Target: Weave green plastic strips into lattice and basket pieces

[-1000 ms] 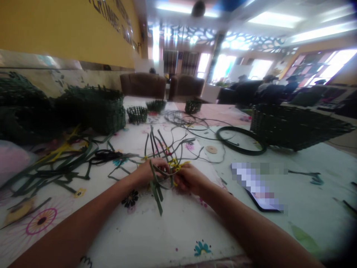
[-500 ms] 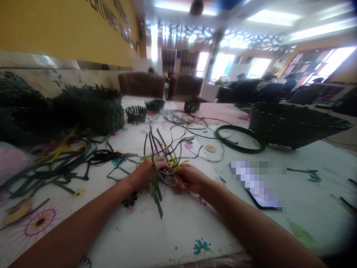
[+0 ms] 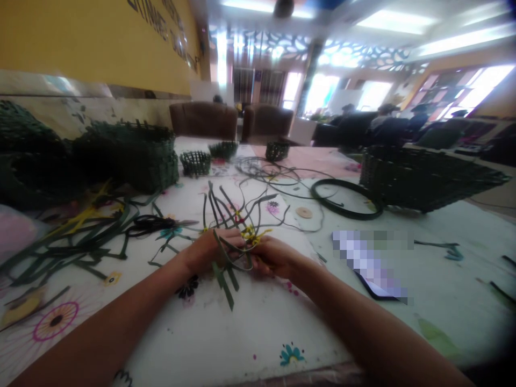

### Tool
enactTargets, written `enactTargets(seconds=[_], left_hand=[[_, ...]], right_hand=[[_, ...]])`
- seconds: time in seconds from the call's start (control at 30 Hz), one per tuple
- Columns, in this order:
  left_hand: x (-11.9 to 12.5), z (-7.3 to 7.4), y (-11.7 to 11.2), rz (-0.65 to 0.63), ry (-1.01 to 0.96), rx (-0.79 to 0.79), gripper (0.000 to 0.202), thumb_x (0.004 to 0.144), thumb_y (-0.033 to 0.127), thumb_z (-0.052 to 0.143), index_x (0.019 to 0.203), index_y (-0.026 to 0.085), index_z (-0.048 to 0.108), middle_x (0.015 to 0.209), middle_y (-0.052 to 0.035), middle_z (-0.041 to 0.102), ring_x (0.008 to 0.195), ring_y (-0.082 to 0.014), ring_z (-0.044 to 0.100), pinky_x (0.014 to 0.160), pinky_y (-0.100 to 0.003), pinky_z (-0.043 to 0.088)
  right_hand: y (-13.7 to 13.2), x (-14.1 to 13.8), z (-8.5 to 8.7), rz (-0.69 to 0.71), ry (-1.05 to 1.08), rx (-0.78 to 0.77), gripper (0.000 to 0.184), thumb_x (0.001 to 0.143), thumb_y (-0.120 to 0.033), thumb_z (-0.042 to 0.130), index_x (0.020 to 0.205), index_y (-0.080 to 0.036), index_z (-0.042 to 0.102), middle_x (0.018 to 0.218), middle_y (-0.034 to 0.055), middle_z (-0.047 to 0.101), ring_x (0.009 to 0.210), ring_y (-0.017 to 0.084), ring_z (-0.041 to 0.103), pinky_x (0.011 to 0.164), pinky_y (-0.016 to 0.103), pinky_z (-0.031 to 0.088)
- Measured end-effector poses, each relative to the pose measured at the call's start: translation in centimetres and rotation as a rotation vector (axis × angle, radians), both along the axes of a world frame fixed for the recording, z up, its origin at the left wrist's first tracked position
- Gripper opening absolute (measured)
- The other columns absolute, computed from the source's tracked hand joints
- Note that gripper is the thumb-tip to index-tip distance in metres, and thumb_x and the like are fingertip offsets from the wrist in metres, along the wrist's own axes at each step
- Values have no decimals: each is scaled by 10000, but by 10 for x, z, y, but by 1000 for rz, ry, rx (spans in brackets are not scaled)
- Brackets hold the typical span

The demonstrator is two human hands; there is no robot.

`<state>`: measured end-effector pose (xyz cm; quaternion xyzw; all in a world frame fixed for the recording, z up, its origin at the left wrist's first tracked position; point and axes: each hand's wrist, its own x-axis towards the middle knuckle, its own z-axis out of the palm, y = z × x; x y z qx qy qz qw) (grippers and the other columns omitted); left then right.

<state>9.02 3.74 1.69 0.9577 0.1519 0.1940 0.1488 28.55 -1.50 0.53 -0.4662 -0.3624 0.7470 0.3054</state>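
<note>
Both my hands meet low in the middle of the view, over a white floral tablecloth [image 3: 258, 333]. My left hand [image 3: 212, 251] is closed around several dark green plastic strips [image 3: 226, 269], one bent in a loop beneath my fingers. My right hand [image 3: 274, 258] pinches the same bundle beside a knot of yellow strip [image 3: 250, 235]. Longer green strips fan out upward from the hands, and the fingertips are partly hidden among them.
Woven green baskets [image 3: 133, 158] stand at the left, with small round ones [image 3: 195, 163] behind. A large basket [image 3: 427, 177] lies right, near a dark strip hoop [image 3: 346, 199] and a partly blurred phone [image 3: 374, 274]. Loose strips [image 3: 72, 242] lie left. People sit far back.
The green strips have shifted in my fingers, and one now curves into a tighter loop under my hands. My hands have drawn slightly closer together.
</note>
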Motion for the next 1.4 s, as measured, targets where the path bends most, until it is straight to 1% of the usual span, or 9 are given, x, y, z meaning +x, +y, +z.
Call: enactTargets(seconds=[0.13,0.3,0.43,0.57,0.77,0.93,1.03,1.27,1.4], left_hand=[[4,-8,3,155,-103,-258,81,829,193,543,842,164,618,781,-4,584,721,-123,526,648,-222,397],[8,-9,-2,252,-263,-672,147,838,287,565,866,148,606,769,-2,567,690,-112,497,614,-219,384],[13,-13,-5,224,-404,-1011,217,794,331,662,879,140,603,782,-6,576,679,-98,508,614,-209,388],[16,-18,-6,161,-447,-1209,284,715,310,757,856,139,579,763,12,570,649,-78,517,578,-183,372],[22,-15,-12,321,-520,-1263,312,742,368,740,894,162,561,640,46,538,523,-62,460,498,-173,325],[21,-3,-16,351,-435,-1060,353,797,464,669,887,123,667,765,-35,633,615,-104,545,547,-208,397],[21,2,-18,335,-419,-968,348,785,448,682,884,116,716,747,-35,622,620,-106,534,538,-207,386],[26,-4,-19,338,-399,-1152,294,674,334,762,862,108,739,668,-24,633,607,-117,556,542,-204,408],[25,-12,-15,350,-448,-1237,321,644,322,785,873,104,728,636,-14,633,573,-107,553,549,-204,421]], right_hand=[[-3,3,5,69,-109,99,226,799,-189,532,580,-138,556,419,0,548,285,78,432,263,167,287],[-6,6,16,74,-274,123,263,781,-163,516,518,-169,509,374,-20,504,267,75,401,254,168,276],[-5,6,15,80,-282,138,285,791,-166,499,506,-167,505,366,-22,493,244,77,372,241,177,262],[-6,4,14,87,-262,116,276,774,-160,498,498,-163,500,365,-16,503,236,72,369,237,167,242],[-11,-1,23,104,-261,96,270,773,-134,489,506,-174,493,348,-21,490,242,80,380,245,169,258],[-10,3,23,139,-351,140,300,760,-140,460,463,-180,479,359,-13,492,261,81,382,254,186,249],[-9,12,30,201,-572,259,293,765,-184,497,472,-186,494,352,-21,482,269,80,382,268,195,243],[-26,15,59,229,-1042,579,234,767,-204,591,536,-173,566,432,5,543,357,79,435,393,222,253],[-38,-2,60,168,-1292,866,295,847,-234,560,559,-169,549,541,41,571,475,101,445,485,270,214]])
